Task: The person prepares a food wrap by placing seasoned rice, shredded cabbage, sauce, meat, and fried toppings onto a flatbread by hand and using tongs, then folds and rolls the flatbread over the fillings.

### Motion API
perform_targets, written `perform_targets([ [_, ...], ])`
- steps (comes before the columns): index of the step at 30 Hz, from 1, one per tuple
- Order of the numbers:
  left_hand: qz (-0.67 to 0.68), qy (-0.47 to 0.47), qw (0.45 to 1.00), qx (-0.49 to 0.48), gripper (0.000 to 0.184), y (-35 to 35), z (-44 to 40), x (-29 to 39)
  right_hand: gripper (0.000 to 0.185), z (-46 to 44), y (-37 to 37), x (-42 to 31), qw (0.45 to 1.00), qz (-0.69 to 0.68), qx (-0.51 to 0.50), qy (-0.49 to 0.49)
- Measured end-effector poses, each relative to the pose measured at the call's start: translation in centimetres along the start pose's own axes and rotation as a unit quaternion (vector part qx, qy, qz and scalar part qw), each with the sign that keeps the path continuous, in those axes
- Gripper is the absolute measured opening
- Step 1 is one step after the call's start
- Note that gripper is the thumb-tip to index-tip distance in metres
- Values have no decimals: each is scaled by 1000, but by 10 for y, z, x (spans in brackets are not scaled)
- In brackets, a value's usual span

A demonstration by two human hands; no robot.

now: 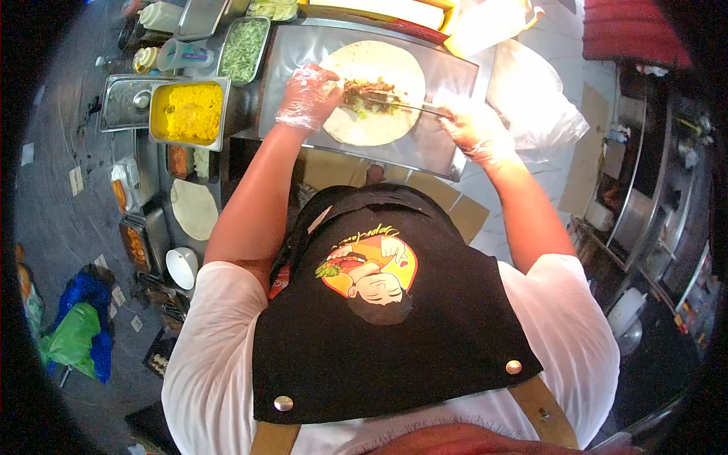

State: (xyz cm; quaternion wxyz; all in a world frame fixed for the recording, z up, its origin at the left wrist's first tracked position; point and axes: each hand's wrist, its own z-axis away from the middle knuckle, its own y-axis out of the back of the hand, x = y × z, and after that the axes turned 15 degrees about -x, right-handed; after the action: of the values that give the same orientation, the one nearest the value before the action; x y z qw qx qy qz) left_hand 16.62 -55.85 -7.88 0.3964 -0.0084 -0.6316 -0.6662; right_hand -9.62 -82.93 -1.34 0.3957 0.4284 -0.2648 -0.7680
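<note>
A round flatbread (375, 64) lies flat on a steel work surface (296, 53). Across its middle runs a filling (368, 95) of brown meat-like pieces with some green and pale bits. My left hand (309, 97), in a clear plastic glove, is at the flatbread's left side by the end of the filling. Its fingers are curled together, and what they hold, if anything, is hidden. My right hand (476, 130), also gloved, grips a thin metal utensil (417, 108) at the right. The utensil's far end reaches into the filling, so its kind cannot be made out.
Left of the work surface stand a tray of shredded greens (244, 49), a pan of yellow food (189, 110) and squeeze bottles (161, 17). Another flatbread (194, 208) and a white bowl (182, 268) lie nearer. Plastic bags (535, 98) bunch up at right.
</note>
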Motion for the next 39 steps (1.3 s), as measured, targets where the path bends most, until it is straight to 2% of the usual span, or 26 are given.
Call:
perform_targets([
  [6,47,49,997,28,27,13,58,-20,32,-2,4,-14,996,76,-35,-7],
  [9,71,62,995,36,27,15,94,-26,32,1,15,-32,996,67,-52,-40],
  [12,102,51,993,44,25,10,135,-42,32,-15,-6,-22,999,35,-27,-30],
  [16,204,105,972,52,21,15,197,-48,32,-15,21,-69,1000,3,-15,12],
  [19,235,154,959,50,21,19,256,-60,35,-15,34,-104,997,52,-50,-33],
  [20,235,138,960,70,20,16,281,-68,38,-14,39,-125,997,55,-50,-38],
  [21,240,194,949,54,20,24,304,-67,41,-15,43,-151,996,58,-56,-36],
  [22,198,184,959,85,21,7,331,-84,44,-17,49,-179,995,53,-80,1],
  [25,231,220,936,151,22,-11,414,-113,46,-53,25,-252,985,17,-122,116],
  [28,323,283,879,208,22,-11,504,-125,46,-82,-6,-387,969,5,-190,160],
  [29,349,311,855,226,22,-9,534,-125,48,-99,-26,-420,960,56,-199,187],
  [31,392,351,804,277,23,-12,595,-121,52,-106,-66,-524,926,50,-241,288],
  [32,406,366,778,309,23,-13,625,-117,54,-107,-88,-580,918,130,-244,283],
  [33,418,379,753,340,24,-13,653,-112,56,-122,-121,-612,881,173,-227,377],
  [34,432,409,727,343,23,-11,678,-106,56,-118,-146,-663,862,172,-260,401],
  [37,423,420,680,426,22,-62,735,-105,57,-121,-244,-784,793,143,-332,491],
  [38,393,462,676,419,20,-43,755,-84,56,-117,-283,-824,777,158,-324,517],
  [39,433,434,634,471,19,-61,769,-77,53,-102,-313,-867,761,183,-331,527],
])
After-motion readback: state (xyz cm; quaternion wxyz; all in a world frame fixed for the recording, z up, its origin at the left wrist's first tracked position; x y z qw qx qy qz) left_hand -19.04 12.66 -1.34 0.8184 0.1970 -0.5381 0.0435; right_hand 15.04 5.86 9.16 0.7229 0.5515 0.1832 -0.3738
